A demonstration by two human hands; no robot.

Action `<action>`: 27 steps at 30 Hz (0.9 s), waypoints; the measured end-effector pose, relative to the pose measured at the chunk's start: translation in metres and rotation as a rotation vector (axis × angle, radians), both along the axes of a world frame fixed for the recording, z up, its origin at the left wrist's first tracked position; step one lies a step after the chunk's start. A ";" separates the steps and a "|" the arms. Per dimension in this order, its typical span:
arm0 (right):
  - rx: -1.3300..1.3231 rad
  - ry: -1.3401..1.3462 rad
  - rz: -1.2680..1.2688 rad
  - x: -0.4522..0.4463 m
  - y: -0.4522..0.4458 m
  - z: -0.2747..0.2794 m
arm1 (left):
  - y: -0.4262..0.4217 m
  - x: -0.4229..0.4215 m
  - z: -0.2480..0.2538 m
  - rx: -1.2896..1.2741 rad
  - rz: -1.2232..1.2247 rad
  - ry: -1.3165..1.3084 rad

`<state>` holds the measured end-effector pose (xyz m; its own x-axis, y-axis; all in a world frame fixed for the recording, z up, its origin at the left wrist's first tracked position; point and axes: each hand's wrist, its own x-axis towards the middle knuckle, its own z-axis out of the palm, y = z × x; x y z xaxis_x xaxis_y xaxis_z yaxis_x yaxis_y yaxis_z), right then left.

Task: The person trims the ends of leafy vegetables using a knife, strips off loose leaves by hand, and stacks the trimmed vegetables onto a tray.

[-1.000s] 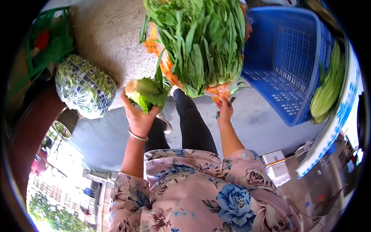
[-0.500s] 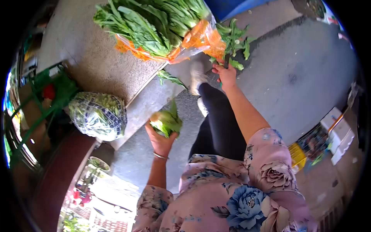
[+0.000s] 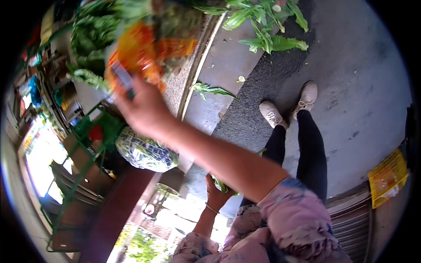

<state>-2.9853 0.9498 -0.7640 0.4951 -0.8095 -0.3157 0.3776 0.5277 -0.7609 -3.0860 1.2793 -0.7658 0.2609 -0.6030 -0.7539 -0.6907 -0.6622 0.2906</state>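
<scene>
My right hand (image 3: 147,107) reaches across to the left, blurred by motion, closed on a small knife (image 3: 123,75) with a short grey blade and some green at its handle. It is in front of an orange and clear plastic bag (image 3: 136,48) of long leafy lettuce (image 3: 94,39); whether it touches the bag I cannot tell. Low in the view, my left hand (image 3: 215,193), with a bangle at the wrist, is wrapped round a head of lettuce (image 3: 220,184), mostly hidden behind my right forearm.
A plastic-wrapped bundle of greens (image 3: 147,151) sits left of my left hand, beside a green metal frame (image 3: 83,162). Cut leaves (image 3: 272,41) lie on the ground near the step edge (image 3: 197,70). A yellow crate (image 3: 388,177) stands at the right.
My right hand has swung from the right over to the bag on the left, with the knife in it. My left hand still holds the lettuce. The view has turned and both feet now show.
</scene>
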 end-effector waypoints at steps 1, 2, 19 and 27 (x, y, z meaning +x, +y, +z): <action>0.024 -0.075 -0.086 0.004 0.000 0.006 | 0.007 0.002 -0.003 0.006 -0.401 -0.072; 0.047 -0.154 -0.169 0.008 -0.004 0.009 | 0.006 0.000 -0.003 0.032 -0.501 -0.106; -0.048 -0.139 -0.020 -0.015 -0.026 0.025 | -0.026 -0.001 0.007 0.110 -0.460 -0.220; 0.070 -0.023 0.156 -0.072 -0.026 0.001 | -0.057 -0.013 0.010 -0.074 -0.307 -0.278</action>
